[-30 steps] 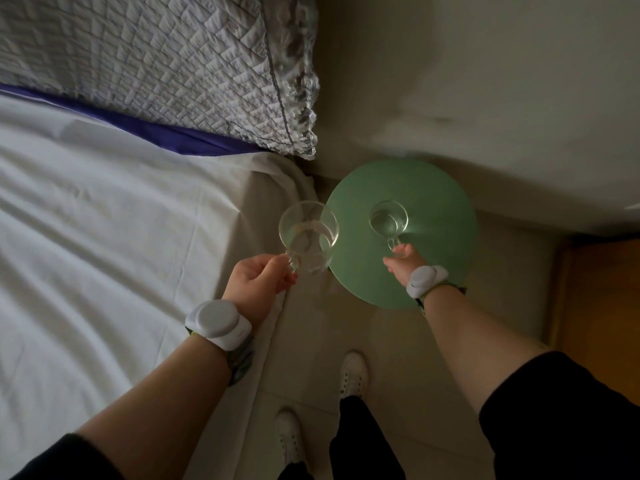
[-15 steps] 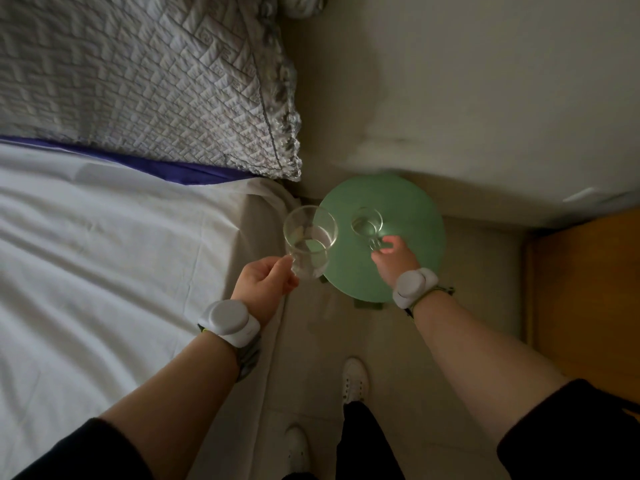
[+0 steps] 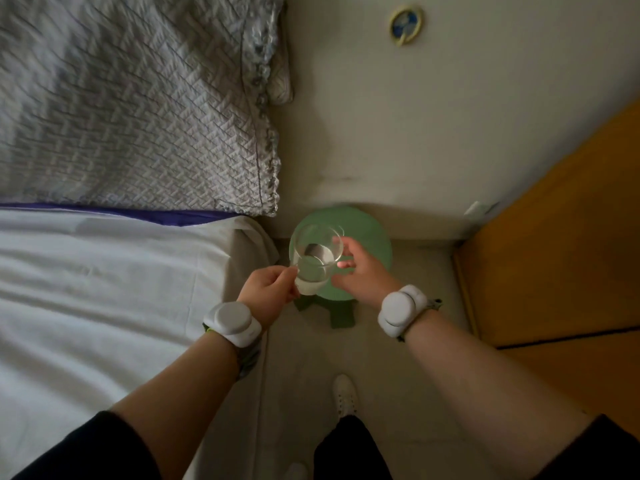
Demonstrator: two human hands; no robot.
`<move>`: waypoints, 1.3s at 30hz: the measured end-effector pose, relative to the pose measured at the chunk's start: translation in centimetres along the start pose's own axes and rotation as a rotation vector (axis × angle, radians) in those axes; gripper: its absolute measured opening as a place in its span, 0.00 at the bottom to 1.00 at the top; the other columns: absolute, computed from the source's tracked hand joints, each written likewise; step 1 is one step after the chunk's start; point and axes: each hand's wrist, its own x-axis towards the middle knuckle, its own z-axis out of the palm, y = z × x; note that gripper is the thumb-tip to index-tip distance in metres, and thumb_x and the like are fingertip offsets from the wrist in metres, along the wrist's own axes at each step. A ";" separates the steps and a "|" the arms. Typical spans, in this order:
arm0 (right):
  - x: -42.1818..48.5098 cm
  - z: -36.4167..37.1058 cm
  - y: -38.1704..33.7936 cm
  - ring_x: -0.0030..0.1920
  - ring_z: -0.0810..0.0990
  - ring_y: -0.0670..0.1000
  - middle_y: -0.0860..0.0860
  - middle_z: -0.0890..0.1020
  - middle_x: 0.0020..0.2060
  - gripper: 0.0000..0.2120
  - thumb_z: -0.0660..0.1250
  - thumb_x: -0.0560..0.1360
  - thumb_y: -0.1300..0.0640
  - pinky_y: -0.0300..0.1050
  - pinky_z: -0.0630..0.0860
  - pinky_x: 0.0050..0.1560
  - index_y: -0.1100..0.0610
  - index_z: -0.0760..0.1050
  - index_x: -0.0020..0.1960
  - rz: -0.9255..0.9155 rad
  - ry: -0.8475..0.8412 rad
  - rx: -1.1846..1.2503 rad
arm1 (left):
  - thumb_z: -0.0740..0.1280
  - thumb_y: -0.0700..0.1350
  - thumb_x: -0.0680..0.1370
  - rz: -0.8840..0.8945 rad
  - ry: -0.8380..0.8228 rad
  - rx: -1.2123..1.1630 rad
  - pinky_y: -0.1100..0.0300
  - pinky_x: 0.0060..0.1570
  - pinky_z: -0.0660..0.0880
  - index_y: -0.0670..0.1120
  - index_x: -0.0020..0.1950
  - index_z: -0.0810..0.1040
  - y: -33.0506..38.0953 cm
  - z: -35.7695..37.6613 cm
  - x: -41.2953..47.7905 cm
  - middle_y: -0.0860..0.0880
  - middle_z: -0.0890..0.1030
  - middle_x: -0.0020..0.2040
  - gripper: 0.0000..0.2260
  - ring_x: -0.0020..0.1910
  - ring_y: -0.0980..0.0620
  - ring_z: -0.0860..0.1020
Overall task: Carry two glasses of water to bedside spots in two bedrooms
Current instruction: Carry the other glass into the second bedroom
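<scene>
My left hand [image 3: 268, 294] pinches the handle of a clear glass mug [image 3: 317, 261], fingers curled tight on it, and holds it in the air above the near left edge of the round green table [image 3: 375, 233]. The mug's wide rim faces me, and clear water sits in its lower part. A grey shape shows through the glass, but I cannot tell what it is. My right hand [image 3: 362, 277] hangs over the table just beside the mug, with the fingers loosely bent by the rim. Whether they hold anything I cannot tell. The table stands between the bed [image 3: 104, 289] and an orange wooden panel [image 3: 554, 254], against the wall. A quilted grey pillow [image 3: 138, 116] lies at the head of the bed.
</scene>
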 end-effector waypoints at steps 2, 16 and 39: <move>-2.8 0.1 -1.4 0.55 0.73 0.48 0.48 0.72 0.62 0.31 0.71 0.69 0.60 0.44 0.73 0.52 0.47 0.64 0.68 -0.016 0.020 0.003 | 0.62 0.56 0.74 0.027 -0.035 0.011 0.45 0.51 0.78 0.50 0.30 0.79 1.2 -0.4 -1.9 0.48 0.81 0.33 0.17 0.40 0.44 0.80; -21.0 -2.9 -5.3 0.60 0.73 0.49 0.43 0.74 0.57 0.32 0.75 0.64 0.45 0.44 0.74 0.54 0.43 0.64 0.63 -0.002 0.309 0.008 | 0.62 0.49 0.76 0.138 -0.376 0.073 0.59 0.40 0.78 0.49 0.25 0.79 8.8 2.2 -13.2 0.53 0.81 0.26 0.20 0.34 0.51 0.80; -62.4 -2.3 4.2 0.59 0.70 0.46 0.43 0.69 0.64 0.44 0.76 0.61 0.43 0.41 0.71 0.54 0.47 0.58 0.70 0.171 0.851 0.166 | 0.62 0.45 0.77 0.234 -0.955 0.226 0.59 0.35 0.80 0.46 0.26 0.77 8.0 20.1 -45.1 0.50 0.81 0.26 0.18 0.34 0.48 0.80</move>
